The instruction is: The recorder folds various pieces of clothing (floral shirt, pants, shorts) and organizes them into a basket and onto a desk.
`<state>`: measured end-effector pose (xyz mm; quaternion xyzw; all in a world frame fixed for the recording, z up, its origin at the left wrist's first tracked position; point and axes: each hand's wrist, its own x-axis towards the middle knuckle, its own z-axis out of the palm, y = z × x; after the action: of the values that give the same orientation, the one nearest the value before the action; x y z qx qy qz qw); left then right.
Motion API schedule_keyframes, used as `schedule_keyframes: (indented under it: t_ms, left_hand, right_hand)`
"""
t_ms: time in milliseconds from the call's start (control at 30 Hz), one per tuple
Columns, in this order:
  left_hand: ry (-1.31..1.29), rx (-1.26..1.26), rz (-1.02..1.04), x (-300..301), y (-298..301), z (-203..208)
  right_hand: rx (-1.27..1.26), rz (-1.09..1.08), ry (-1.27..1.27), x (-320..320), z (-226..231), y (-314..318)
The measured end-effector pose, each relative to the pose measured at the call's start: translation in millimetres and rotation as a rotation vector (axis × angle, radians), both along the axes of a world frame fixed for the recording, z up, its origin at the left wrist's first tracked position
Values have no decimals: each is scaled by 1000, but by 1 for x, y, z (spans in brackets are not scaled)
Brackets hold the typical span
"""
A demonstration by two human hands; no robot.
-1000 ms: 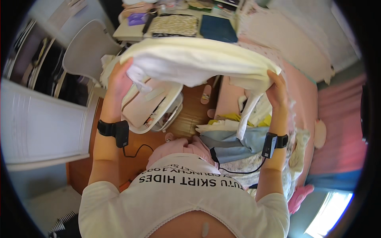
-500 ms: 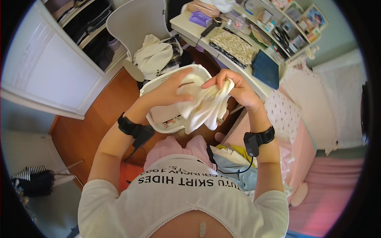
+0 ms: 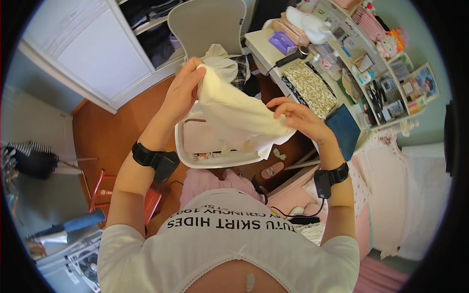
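A pale cream piece of cloth (image 3: 239, 108) hangs stretched between my two hands, above a white plastic basket (image 3: 220, 163). My left hand (image 3: 185, 85) pinches its upper left corner, raised higher than the other end. Closed on the right end of the cloth is my right hand (image 3: 303, 119), thumb and fingers bent at its edge. What sort of garment it is, I cannot make out. The cloth hides much of the basket's far and right side. Inside the basket lies something pale pink (image 3: 198, 136), with a small printed patch near the front wall.
Beyond the basket, a chair (image 3: 207, 24) carries piled clothes (image 3: 222, 66). On the right stand a white desk with a hair dryer (image 3: 293, 56) and a dark blue folder (image 3: 343, 128), and a pink bed (image 3: 378, 190). A red folding stool (image 3: 105, 191) is at my left.
My left hand, open beside the cloth before, now grips a corner. The cloth, earlier bunched in my right hand, is spread between both hands. The view has turned, shifting the furniture.
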<state>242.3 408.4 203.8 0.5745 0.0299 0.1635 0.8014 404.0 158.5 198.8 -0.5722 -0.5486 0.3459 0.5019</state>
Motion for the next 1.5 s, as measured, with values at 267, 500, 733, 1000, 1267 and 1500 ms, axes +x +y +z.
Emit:
schedule_keyframes:
  t_ms: [267,500,733,1000,1267,1500]
  left_hand:
    - [-24,610,207,-15,-46,36]
    - [41,685,411,-45,-37,31]
    - [203,701,591,-46,-27,22]
    - [108,467,99,-3,-17,16]
    - [40,9,-459,-14,1,0]
    - [-58,-17,-238,-35,43,21]
  right_hand:
    - [-445,351,421,10,-32,39]
    - [-223,76,118,6,20,55]
    - [-46,23,640,-9,76,81]
    - [2,193,502,-34,111,97]
    - [69,223,324,11,133,69]
    - [117,62,305,33,135,47]
